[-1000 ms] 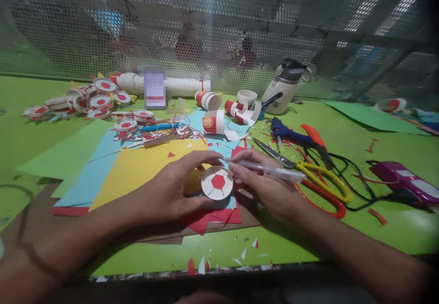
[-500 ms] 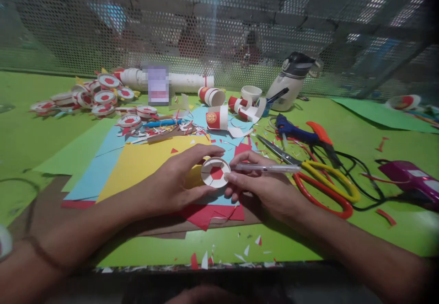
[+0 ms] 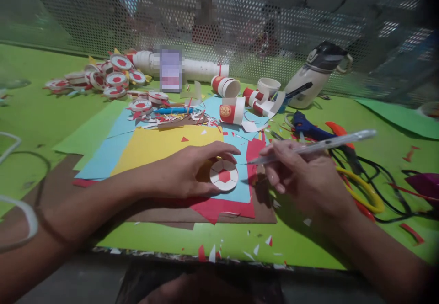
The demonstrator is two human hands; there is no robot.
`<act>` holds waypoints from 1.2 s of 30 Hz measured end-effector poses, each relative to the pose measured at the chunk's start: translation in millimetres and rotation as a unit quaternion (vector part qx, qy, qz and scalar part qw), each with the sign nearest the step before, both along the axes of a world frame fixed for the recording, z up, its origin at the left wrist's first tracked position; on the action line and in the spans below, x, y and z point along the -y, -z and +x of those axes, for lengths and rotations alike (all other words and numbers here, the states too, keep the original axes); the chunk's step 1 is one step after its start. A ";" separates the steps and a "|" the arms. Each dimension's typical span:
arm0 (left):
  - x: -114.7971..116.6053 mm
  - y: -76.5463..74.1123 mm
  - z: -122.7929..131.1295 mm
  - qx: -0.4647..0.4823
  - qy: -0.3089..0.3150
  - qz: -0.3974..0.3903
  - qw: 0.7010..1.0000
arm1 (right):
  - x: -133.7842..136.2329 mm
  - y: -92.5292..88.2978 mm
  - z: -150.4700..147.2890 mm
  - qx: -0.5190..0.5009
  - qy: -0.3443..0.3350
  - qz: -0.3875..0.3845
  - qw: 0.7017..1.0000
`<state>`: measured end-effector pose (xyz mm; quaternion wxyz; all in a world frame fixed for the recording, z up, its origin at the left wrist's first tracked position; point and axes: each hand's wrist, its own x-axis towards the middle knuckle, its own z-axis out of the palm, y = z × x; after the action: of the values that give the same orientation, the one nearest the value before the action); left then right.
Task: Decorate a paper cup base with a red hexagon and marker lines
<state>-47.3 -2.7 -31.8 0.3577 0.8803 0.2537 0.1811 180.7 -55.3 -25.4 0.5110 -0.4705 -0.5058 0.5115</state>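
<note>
My left hand curls its thumb and fingers around a small round paper cup bottom, white with a red hexagon in its middle and dark lines running out to the rim. Beneath it lie sheets of yellow paper, light blue paper and red paper on brown cardboard. To the right, my right hand grips a clear pen, its tip pointing left towards the cup bottom but apart from it.
Several finished-looking red-and-white discs are piled at the back left. Cut paper cups and a tilted bottle stand farther back. A glue gun, scissors and black cable lie right. Paper scraps litter the front edge.
My right hand has drawn away to the right from the cup bottom, and the pen now points towards it. The camera view has shifted; my left hand still holds the cup bottom.
</note>
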 end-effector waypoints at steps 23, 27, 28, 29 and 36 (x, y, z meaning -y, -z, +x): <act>-2.0 3.6 -0.6 -0.015 -0.012 0.023 1.000 | 3.3 15.5 -13.8 0.086 -0.077 -0.069 0.991; -2.5 4.4 0.0 -0.010 -0.011 0.021 1.000 | 3.8 14.5 -15.9 0.087 -0.079 -0.063 0.991; -2.6 4.5 0.2 -0.008 -0.009 0.020 1.000 | 3.8 14.4 -16.3 0.086 -0.080 -0.063 0.991; -2.7 4.5 0.4 -0.006 -0.007 0.018 1.000 | 3.8 14.3 -16.6 0.086 -0.081 -0.064 0.991; -2.2 2.1 1.1 -0.007 -0.005 0.001 1.000 | 4.1 14.8 -17.5 0.085 -0.081 -0.066 0.991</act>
<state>-46.2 -0.6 -33.9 0.3538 0.8809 0.2600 0.1768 163.2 -59.4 -40.2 0.3909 -0.5029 -0.5487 0.5415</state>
